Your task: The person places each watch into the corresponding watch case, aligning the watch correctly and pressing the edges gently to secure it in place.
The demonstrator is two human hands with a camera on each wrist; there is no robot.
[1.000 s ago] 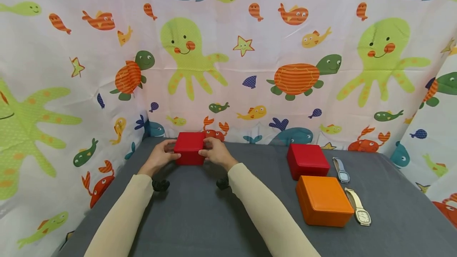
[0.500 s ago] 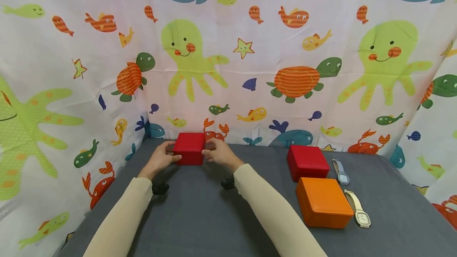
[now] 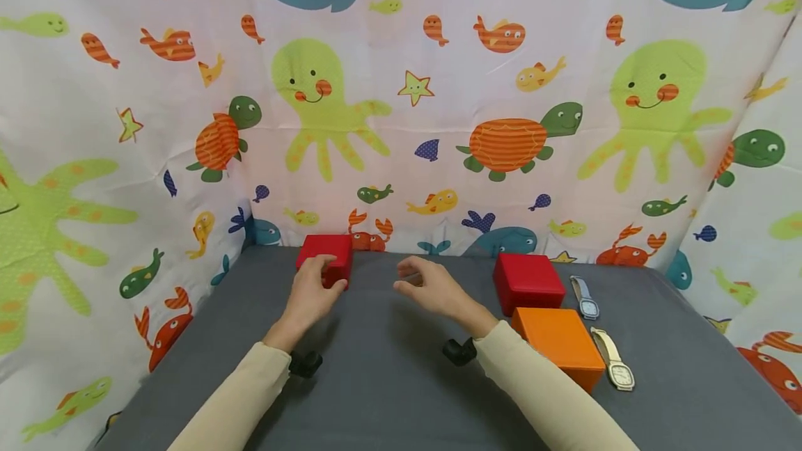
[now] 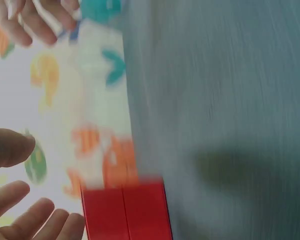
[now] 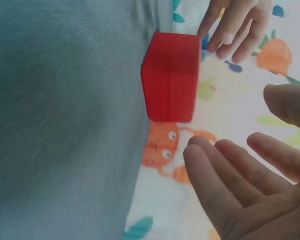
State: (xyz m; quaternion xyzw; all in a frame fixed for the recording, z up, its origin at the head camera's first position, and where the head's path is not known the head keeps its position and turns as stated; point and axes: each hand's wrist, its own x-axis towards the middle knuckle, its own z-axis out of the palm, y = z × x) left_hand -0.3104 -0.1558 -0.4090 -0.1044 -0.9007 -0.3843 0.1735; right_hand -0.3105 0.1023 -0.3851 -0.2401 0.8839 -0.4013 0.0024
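A red box [image 3: 324, 248] with a closed lid sits at the back left of the grey table, near the printed curtain. My left hand [image 3: 310, 292] is in front of it, covering part of it in the head view. Its fingers are spread and loosely bent, holding nothing; the right wrist view shows a gap between this hand and the box [image 5: 171, 77]. To the right of that box, my right hand [image 3: 438, 291] hovers above the table with relaxed fingers [image 5: 210, 175], also holding nothing. The left wrist view is blurred, with the box [image 4: 127, 212] at its lower edge.
A second red box [image 3: 529, 280] stands at the back right, with an orange box [image 3: 557, 339] in front of it. A silver watch [image 3: 586, 299] and a gold-coloured watch [image 3: 615, 362] lie beside them. A sea-animal curtain [image 3: 413, 159] encloses the table's back and sides.
Both hands have let go of the left red box and drawn back from it, the right hand moving rightwards and the left towards me. The box stays in place.
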